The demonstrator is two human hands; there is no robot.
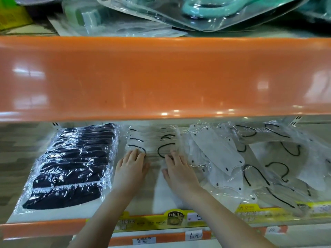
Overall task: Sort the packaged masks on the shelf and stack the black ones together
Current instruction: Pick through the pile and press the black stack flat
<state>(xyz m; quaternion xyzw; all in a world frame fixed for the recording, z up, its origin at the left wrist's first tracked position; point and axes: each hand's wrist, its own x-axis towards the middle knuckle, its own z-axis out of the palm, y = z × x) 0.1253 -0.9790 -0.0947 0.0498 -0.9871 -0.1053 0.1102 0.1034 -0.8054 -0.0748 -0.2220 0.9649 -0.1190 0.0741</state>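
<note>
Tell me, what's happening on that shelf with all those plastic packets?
A person is tidying packaged face masks on a shop shelf. Both hands lie flat on the middle stack of white masks with black ear loops: the left hand on its left side, the right hand on its right. The black masks already sit together in a neat overlapping row on the left. On the right, a loose pile of white masks is still jumbled.

On the lower white shelf board (pixel 172 199), a row of overlapping clear-wrapped black masks (pixel 71 167) lies at the left. Just right of it sits a stack of clear-wrapped white masks with black ear loops (pixel 154 140), its near edge under the left hand (pixel 130 169) and right hand (pixel 179 172). Loose wrapped white masks (pixel 250 163) sprawl to the right. Clear-wrapped teal goods (pixel 197 9) lie on the orange shelf (pixel 161 74) above.
</note>
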